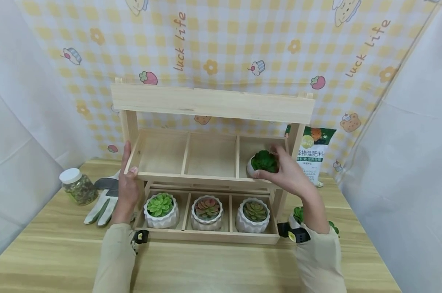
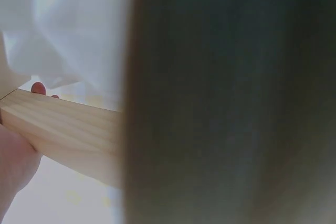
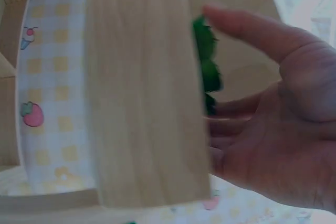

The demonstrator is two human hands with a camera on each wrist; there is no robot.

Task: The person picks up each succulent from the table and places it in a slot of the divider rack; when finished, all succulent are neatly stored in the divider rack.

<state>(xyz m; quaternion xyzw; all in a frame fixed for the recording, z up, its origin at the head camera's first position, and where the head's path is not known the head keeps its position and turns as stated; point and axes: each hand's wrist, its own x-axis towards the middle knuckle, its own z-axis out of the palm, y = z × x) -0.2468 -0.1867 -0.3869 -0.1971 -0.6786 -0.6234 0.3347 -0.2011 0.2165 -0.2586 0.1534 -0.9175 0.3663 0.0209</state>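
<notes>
As we look down on the bench (image 1: 213,268), we find a two-tier wooden stand (image 1: 213,103), with a person's two hands at its upper tray (image 1: 210,178). The right hand (image 1: 289,174) grasps a potted dark green succulent (image 1: 263,161), thumb at the near left and fingers at the far right, probably to control it between the compartment walls. It sits within the upper tray's right compartment; we cannot tell whether its base rests fully there. The left hand (image 1: 128,187) grips that tray's left end, thumb at the near corner, apparently bracing the stand.

Below and nearer to us, the lower tray (image 1: 206,236) holds a bright green succulent (image 1: 160,205) at left, a reddish succulent (image 1: 207,208) in the middle and a dull green succulent (image 1: 254,211) at right. Dividers separate their scalloped white pots, and the nearer position leaves their tops visible.

Left of the stand, a lidded jar (image 1: 79,190) stands near a glove (image 1: 104,208); beyond its right post stands a printed packet (image 1: 309,165). Both sides seem chosen to spare the near middle for the arms.
</notes>
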